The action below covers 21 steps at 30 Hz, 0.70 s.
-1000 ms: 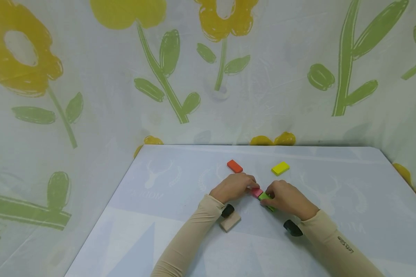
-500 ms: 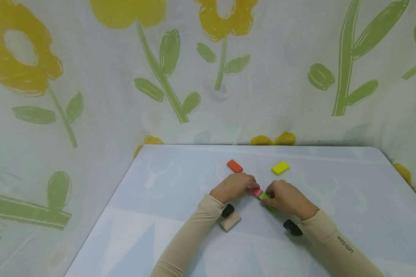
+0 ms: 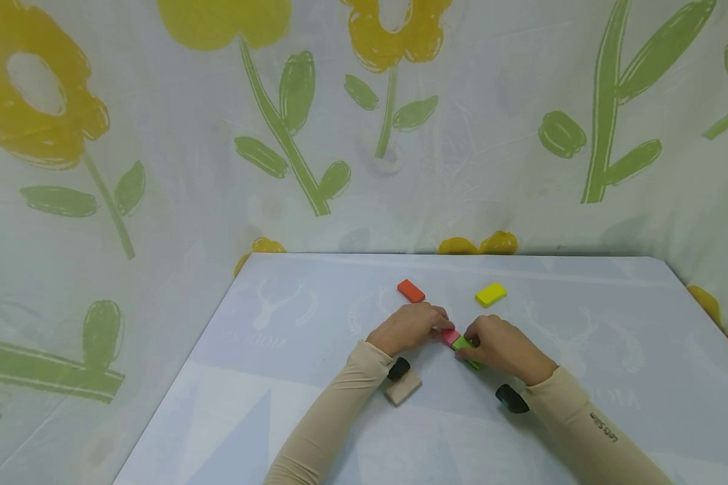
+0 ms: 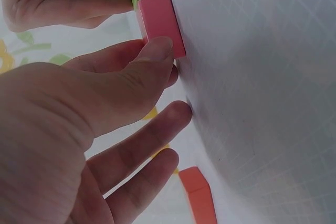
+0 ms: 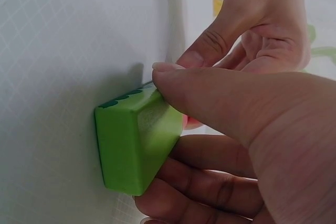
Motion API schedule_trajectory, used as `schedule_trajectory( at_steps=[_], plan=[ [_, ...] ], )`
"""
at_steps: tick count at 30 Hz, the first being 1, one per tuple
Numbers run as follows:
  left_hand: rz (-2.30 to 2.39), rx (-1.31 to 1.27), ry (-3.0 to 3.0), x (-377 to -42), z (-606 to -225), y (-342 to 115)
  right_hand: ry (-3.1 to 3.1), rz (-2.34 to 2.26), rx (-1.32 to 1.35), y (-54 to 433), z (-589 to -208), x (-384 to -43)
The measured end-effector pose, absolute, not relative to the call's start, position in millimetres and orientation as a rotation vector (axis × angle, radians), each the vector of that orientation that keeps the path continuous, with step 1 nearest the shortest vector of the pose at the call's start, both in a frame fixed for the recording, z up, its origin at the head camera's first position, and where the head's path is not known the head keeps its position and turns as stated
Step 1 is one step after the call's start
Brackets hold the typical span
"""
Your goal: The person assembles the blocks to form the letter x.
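Note:
My left hand (image 3: 408, 329) pinches a pink block (image 4: 160, 23) between thumb and index finger, with the other fingers spread apart. A green block (image 5: 121, 145) with dark green scalloped marks on one side is held by my right hand (image 3: 505, 347), thumb on one long side and fingers on the other. The two blocks meet end to end on the table, forming a short line that slants in the head view. Parts of both blocks are hidden behind the fingers.
Behind the hands lie an orange-red block (image 3: 410, 291) and a yellow block (image 3: 491, 294). A plain wooden block (image 3: 404, 389) rests near the left wrist. The pale patterned table (image 3: 267, 417) has a flower-printed curtain (image 3: 461, 168) behind it.

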<state>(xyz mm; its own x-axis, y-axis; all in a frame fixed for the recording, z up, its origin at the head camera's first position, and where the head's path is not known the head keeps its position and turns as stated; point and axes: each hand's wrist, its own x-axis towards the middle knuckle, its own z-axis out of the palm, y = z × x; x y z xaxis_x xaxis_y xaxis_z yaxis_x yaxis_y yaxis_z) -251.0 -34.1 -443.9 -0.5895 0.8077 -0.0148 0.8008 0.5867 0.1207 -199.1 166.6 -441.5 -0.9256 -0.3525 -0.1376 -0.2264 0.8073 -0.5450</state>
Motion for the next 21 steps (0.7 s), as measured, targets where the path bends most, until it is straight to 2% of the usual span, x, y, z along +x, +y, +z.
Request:
schedule_trajectory(
  at_steps=[21],
  plan=[
    [0.142, 1.372, 2.736, -250.8, -443.3, -33.5, 2.744, -0.767, -0.396, 164.6, -440.6, -200.5]
  ],
)
